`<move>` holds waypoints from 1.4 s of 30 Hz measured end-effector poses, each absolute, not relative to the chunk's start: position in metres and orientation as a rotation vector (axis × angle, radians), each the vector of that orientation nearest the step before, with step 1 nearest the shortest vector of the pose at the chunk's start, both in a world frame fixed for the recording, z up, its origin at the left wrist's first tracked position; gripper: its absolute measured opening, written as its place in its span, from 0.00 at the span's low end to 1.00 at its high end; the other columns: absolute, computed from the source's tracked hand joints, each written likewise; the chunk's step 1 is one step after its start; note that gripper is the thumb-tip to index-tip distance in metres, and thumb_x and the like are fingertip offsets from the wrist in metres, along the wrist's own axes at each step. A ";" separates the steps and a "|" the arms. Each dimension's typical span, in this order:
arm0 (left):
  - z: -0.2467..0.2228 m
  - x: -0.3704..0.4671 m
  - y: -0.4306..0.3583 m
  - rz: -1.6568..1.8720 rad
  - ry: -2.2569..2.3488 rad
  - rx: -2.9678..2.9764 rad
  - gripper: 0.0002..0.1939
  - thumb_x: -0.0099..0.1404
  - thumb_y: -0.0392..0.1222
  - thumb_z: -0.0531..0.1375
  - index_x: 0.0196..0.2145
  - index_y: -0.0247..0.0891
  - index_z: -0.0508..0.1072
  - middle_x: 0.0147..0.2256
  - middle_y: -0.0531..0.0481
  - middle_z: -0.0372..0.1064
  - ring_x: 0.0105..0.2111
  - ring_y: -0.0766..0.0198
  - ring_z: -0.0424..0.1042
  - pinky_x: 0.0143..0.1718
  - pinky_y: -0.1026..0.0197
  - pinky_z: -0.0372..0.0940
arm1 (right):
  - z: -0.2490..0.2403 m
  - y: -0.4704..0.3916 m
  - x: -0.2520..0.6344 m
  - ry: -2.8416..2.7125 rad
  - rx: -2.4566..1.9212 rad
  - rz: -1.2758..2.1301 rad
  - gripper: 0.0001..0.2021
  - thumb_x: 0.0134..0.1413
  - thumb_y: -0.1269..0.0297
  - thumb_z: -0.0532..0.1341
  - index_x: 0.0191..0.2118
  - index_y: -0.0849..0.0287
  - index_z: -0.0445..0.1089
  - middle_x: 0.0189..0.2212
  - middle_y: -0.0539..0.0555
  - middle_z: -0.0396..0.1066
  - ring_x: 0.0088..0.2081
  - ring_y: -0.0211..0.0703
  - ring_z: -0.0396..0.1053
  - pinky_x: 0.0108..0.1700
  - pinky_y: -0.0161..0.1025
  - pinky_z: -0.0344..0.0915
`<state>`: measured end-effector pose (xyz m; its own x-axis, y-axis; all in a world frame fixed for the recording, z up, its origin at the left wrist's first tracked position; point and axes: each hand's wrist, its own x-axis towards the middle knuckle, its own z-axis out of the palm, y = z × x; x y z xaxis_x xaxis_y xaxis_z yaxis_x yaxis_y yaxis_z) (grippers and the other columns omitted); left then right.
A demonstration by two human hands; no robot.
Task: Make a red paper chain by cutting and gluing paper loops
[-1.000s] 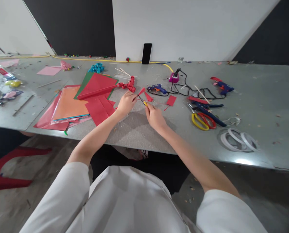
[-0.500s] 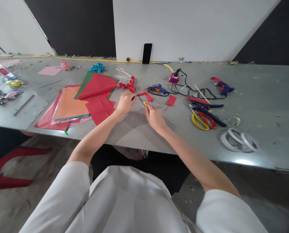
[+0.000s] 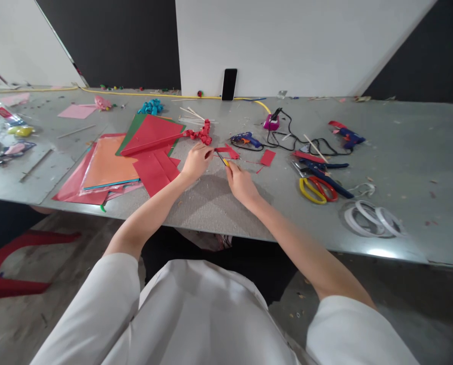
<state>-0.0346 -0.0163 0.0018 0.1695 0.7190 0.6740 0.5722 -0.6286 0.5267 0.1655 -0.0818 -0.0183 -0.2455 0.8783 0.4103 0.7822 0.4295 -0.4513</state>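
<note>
My left hand (image 3: 197,161) is closed in a pinch at the end of a narrow red paper strip (image 3: 222,149). Most of what lies between its fingers is hidden. In my right hand (image 3: 241,181) is a slim tool (image 3: 225,161) with a yellow handle and a thin dark blade; its exact kind is too small to tell. The blade points up and left, its tip close to my left fingers and the strip. Beyond my left hand lies a curled red paper piece (image 3: 202,133). A blue glue gun (image 3: 246,138) rests past the right hand, near a red paper rectangle (image 3: 267,157).
To the left are red paper sheets (image 3: 150,134) and an orange pack (image 3: 107,165). Rightward lie yellow-and-red-handled scissors (image 3: 313,191), dark blue pliers (image 3: 327,177), white tape rolls (image 3: 367,218) and another glue gun (image 3: 348,137). A phone (image 3: 229,84) leans on the wall.
The tool's blade and my right fingers have shifted very slightly left, along with a small shift of the whole view. Both hands keep their grip.
</note>
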 end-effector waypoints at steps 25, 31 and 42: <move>0.007 -0.007 -0.042 1.190 0.976 1.653 0.12 0.64 0.48 0.68 0.35 0.34 0.83 0.32 0.45 0.80 0.29 0.66 0.73 0.32 0.63 0.65 | 0.001 -0.071 0.177 -1.283 -1.208 0.949 0.29 0.45 0.32 0.71 0.32 0.55 0.70 0.20 0.44 0.57 0.22 0.36 0.57 0.24 0.37 0.56; 0.012 0.001 -0.053 1.077 0.906 1.561 0.11 0.64 0.46 0.69 0.34 0.34 0.83 0.31 0.45 0.80 0.28 0.66 0.74 0.33 0.64 0.67 | 0.000 -0.071 0.177 -1.260 -1.185 0.955 0.31 0.45 0.32 0.70 0.25 0.50 0.55 0.18 0.43 0.50 0.20 0.35 0.52 0.21 0.37 0.52; 0.007 0.005 -0.057 0.987 0.977 1.608 0.12 0.68 0.41 0.65 0.28 0.34 0.82 0.29 0.44 0.80 0.26 0.66 0.73 0.30 0.64 0.64 | 0.000 -0.053 0.193 -1.017 -1.176 0.825 0.28 0.45 0.37 0.69 0.25 0.50 0.55 0.19 0.44 0.53 0.21 0.36 0.55 0.23 0.37 0.56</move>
